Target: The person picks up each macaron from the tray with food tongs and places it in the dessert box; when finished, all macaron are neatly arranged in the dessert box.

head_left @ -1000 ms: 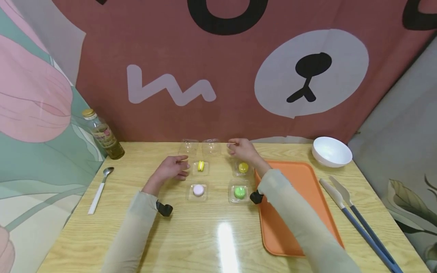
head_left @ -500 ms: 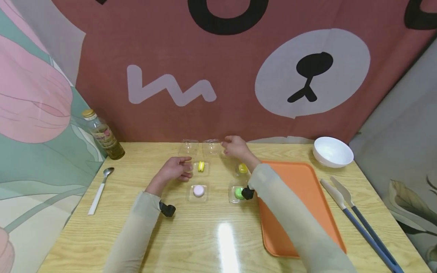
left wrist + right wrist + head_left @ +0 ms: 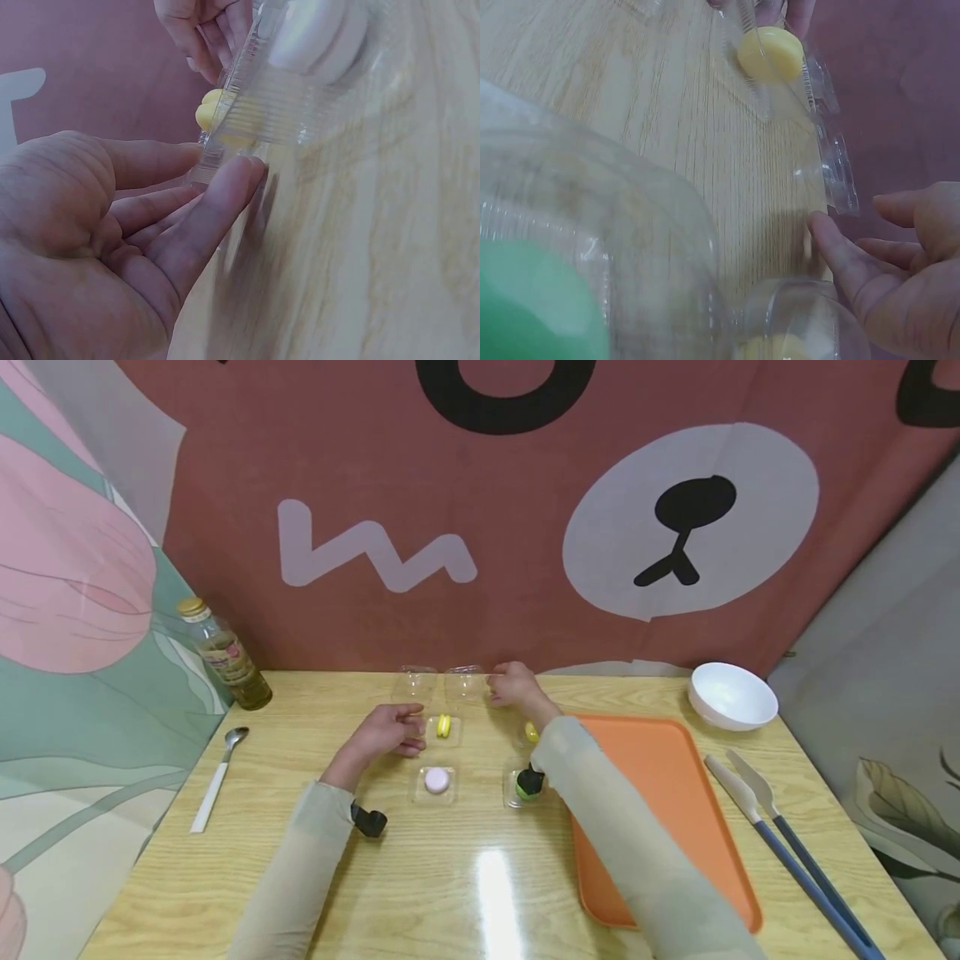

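Observation:
My left hand (image 3: 386, 729) touches the left side of a clear plastic box with a yellow macaron (image 3: 444, 726), thumb and fingers apart at its edge. Two clear plastic pieces (image 3: 465, 683) stand at the table's back edge. Beside the right one is my right hand (image 3: 513, 683); in the right wrist view its thumb (image 3: 832, 236) and fingers are spread, nothing between them. A lilac macaron (image 3: 437, 780) sits in a clear box near the middle. The green macaron (image 3: 536, 300) and another yellow one (image 3: 532, 732) lie in clear boxes under the right forearm, partly hidden in the head view.
An orange tray (image 3: 645, 777) lies under the right forearm. To its right are two blue-handled spreading knives (image 3: 802, 868) and a white bowl (image 3: 732, 696). A spoon (image 3: 219, 781) and a bottle (image 3: 234, 660) stand off to the left. A printed cloth (image 3: 360, 460) hangs behind the table.
My right hand has moved left toward the back plastic piece, its wrist camera now covering part of the green macaron. My left hand has shifted slightly right, up to the yellow macaron's box.

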